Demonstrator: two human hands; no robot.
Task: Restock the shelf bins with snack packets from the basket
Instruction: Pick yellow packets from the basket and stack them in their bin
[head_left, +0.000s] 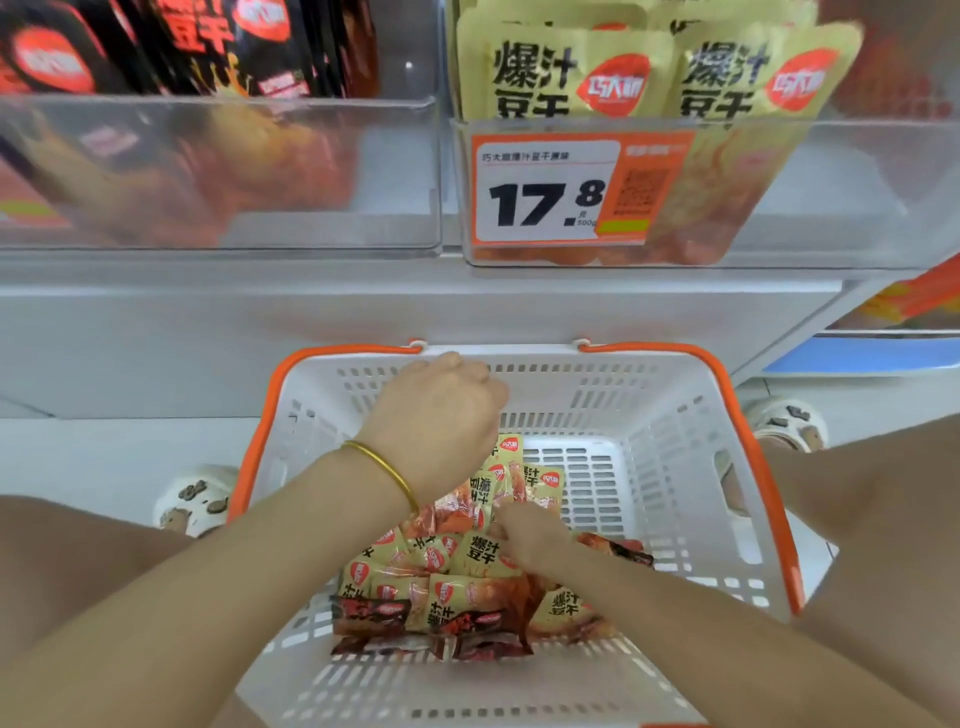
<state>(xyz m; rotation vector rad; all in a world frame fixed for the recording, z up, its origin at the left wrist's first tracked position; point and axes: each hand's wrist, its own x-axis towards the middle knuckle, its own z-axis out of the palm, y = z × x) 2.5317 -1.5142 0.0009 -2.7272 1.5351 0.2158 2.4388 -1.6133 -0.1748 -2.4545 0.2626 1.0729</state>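
Note:
A white basket (670, 447) with orange handles sits on the floor between my knees. Several yellow snack packets (415, 561) and some dark red ones (379, 616) lie in a pile inside it. My left hand (436, 415), with a gold bangle on the wrist, hovers over the basket's far side with its fingers curled down around a bunch of yellow packets (540, 480). My right hand (524, 538) is down in the pile, fingers curled on a yellow packet. Above are two clear shelf bins: the left bin (395, 171) holds black packets, the right bin (852, 197) yellow ones.
A price tag (545, 192) reading 17.8 is fixed to the right bin's front. A white shelf ledge (363, 312) runs below the bins, just beyond the basket. My shoes (195, 499) flank the basket. Another shelf (883, 353) with orange goods lies at right.

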